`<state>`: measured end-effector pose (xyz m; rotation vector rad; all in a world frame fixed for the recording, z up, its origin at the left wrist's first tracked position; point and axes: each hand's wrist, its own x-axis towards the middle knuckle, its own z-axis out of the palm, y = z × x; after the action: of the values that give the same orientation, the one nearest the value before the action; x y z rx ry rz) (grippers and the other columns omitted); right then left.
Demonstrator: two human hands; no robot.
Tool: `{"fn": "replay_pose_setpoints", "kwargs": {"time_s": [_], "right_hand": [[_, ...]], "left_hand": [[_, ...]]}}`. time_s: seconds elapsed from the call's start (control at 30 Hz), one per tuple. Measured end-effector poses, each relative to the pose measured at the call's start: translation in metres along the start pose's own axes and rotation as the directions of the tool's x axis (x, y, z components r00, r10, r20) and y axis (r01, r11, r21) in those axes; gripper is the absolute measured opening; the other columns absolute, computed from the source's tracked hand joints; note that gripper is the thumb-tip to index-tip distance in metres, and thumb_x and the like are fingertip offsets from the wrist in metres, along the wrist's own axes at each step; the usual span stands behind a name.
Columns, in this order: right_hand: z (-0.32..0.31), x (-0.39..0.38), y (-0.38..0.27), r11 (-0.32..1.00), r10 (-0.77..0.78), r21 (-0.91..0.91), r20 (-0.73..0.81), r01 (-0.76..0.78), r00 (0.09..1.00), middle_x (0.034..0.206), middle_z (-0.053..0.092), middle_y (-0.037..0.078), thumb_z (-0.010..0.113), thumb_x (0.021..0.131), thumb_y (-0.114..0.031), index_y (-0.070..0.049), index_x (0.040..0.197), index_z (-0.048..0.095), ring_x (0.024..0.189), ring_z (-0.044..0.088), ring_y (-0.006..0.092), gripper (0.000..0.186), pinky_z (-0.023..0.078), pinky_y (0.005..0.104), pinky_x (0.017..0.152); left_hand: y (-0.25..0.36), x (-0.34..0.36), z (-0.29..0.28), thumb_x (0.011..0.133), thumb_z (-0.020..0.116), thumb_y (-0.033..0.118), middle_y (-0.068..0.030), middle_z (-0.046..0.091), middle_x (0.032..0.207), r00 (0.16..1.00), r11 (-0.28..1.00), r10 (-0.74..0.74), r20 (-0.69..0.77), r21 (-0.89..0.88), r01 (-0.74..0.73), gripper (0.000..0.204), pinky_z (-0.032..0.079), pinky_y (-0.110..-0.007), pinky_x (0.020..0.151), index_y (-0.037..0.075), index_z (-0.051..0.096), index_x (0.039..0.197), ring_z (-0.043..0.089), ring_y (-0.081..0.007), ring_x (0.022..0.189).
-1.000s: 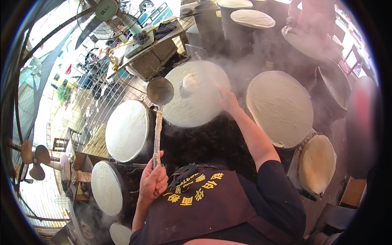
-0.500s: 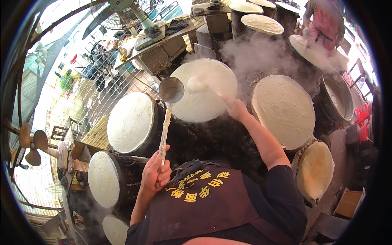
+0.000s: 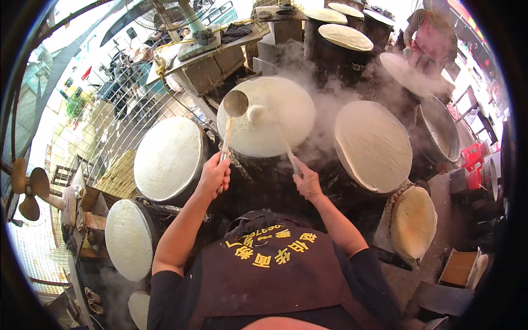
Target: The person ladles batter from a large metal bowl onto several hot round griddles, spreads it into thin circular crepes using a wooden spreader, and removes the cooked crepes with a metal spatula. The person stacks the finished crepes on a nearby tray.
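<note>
Gripped by its long handle, a metal ladle (image 3: pixel 236 103) is in my left hand (image 3: pixel 214 175). Its round bowl hangs over the left part of the round batter-covered griddle (image 3: pixel 286 99) ahead of me. My right hand (image 3: pixel 308 183) is closed around the handle of a spreader (image 3: pixel 256 114). The spreader's rounded, pale head rests on or just above the white batter near the middle, close to the ladle; steam blurs the contact. Both hands are at the griddle's near side, the left one further left.
Other round batter-topped griddles stand left (image 3: pixel 168 159) and right (image 3: pixel 374 146). A browned flatbread (image 3: pixel 413 224) lies lower right. Steam drifts at the back right, where a co-worker (image 3: pixel 432 41) stands. A fan (image 3: pixel 165 11) and a deep pot (image 3: pixel 440 129) are also around.
My left hand has moved forward, bringing the ladle over the griddle's left part. My right hand has come nearer and left, and the spreader head has shifted slightly. The view has tilted a little.
</note>
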<state>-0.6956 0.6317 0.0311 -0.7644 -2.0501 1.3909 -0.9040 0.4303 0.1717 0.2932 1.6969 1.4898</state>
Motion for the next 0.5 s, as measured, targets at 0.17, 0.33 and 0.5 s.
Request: {"fn": "replay_pose_setpoints", "kwargs": {"time_s": [0.17,0.33,0.5], "right_hand": [[0.016,-0.025,-0.041,0.889,0.344,0.3,0.058,-0.345,0.937,0.076,0.054,0.005,0.049,0.088,-0.001,-0.014,0.146,0.033,0.046,0.049,0.0094,0.061,0.043,0.0247,0.04],[0.036,-0.044,-0.033,0.836,0.356,0.385,0.161,-0.391,0.92,0.072,0.054,0.004,0.05,0.09,-0.003,-0.015,0.146,0.034,0.046,0.047,0.0082,0.059,0.042,0.0246,0.04],[0.047,-0.054,-0.028,0.928,0.237,0.222,0.266,-0.298,0.934,0.075,0.059,0.01,0.055,0.087,-0.002,-0.012,0.142,0.041,0.054,0.055,0.0131,0.057,0.049,0.0285,0.053]], "left_hand": [[-0.002,0.035,0.011,0.092,0.052,0.015,0.0016,0.042,0.064,0.988,0.954,0.151,-0.022,0.266,-0.14,0.039,0.034,-0.024,0.036,0.01,0.044,0.13,0.039,-0.0069,0.044],[0.001,0.025,0.038,0.087,0.051,0.011,-0.0042,0.046,0.067,0.999,0.968,0.048,0.005,0.248,-0.048,0.039,0.039,-0.03,0.035,0.009,0.043,0.125,0.045,-0.0133,0.043],[-0.002,-0.006,0.1,0.09,0.052,0.005,-0.0055,0.042,0.07,0.984,0.951,-0.179,0.019,-0.253,0.178,0.019,0.04,-0.031,0.039,0.013,0.039,0.102,0.041,-0.0148,0.045]]}}
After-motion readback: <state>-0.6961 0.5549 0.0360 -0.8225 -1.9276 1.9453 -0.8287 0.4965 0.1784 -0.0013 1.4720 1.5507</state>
